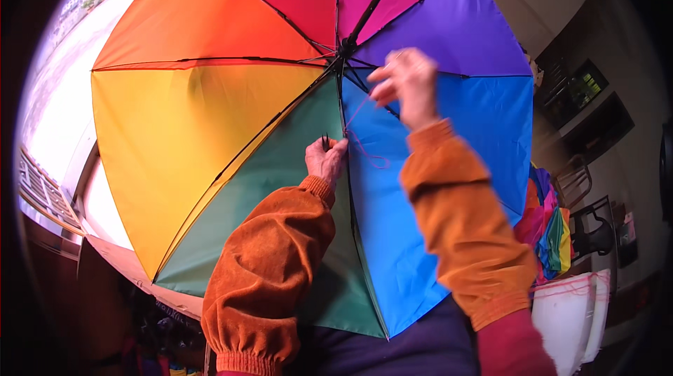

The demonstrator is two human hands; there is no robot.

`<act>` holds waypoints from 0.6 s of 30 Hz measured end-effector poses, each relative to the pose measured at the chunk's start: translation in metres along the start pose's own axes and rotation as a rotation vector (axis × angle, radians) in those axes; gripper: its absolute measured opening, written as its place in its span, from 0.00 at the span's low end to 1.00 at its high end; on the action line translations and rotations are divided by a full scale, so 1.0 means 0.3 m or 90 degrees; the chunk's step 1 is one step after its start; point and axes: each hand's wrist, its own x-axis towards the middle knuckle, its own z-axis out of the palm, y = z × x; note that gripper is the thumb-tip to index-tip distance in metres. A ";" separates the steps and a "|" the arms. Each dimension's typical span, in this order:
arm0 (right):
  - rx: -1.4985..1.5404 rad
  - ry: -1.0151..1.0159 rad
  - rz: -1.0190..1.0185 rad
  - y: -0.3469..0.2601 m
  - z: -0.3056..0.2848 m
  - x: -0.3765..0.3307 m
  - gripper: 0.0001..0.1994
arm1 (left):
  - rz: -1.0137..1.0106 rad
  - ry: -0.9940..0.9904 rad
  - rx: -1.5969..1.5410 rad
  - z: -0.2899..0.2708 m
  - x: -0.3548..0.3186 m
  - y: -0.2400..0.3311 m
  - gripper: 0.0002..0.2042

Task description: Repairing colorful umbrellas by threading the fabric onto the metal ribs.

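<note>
An open rainbow umbrella [231,116], its inside facing me, fills the middle of the view. My left hand [327,160] is closed on a black rib [342,106] along the seam between the green and blue panels. A small dark pointed thing [324,142] sticks up from its fingers; its kind is not clear. To the right, over the blue panel, my right hand [410,85] is raised and slightly blurred, fingers pinched. Pink thread [357,111] runs from them down to the rib, with a loose loop on the blue cloth. Whether a needle is there cannot be seen.
The black umbrella shaft [378,1] slants up from the hub. Folded rainbow cloth [550,225] lies at the right, above a white box-like object [571,320] with pink thread across it. A dark chair [592,229] stands behind. A brown ledge [133,271] runs at the left.
</note>
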 end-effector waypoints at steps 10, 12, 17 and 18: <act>0.019 -0.038 -0.253 -0.721 -0.553 0.232 0.11 | 0.630 0.031 0.472 0.012 0.088 0.013 0.08; 0.017 0.038 -0.191 -0.575 -0.517 0.262 0.06 | 0.462 0.026 0.288 -0.053 0.101 0.006 0.08; -0.244 -0.140 0.017 -0.049 -0.253 0.066 0.05 | -0.005 0.010 -0.111 -0.049 0.071 0.052 0.07; -0.325 -0.226 0.044 0.053 -0.176 0.018 0.06 | -0.011 0.021 -0.112 -0.066 0.062 0.061 0.07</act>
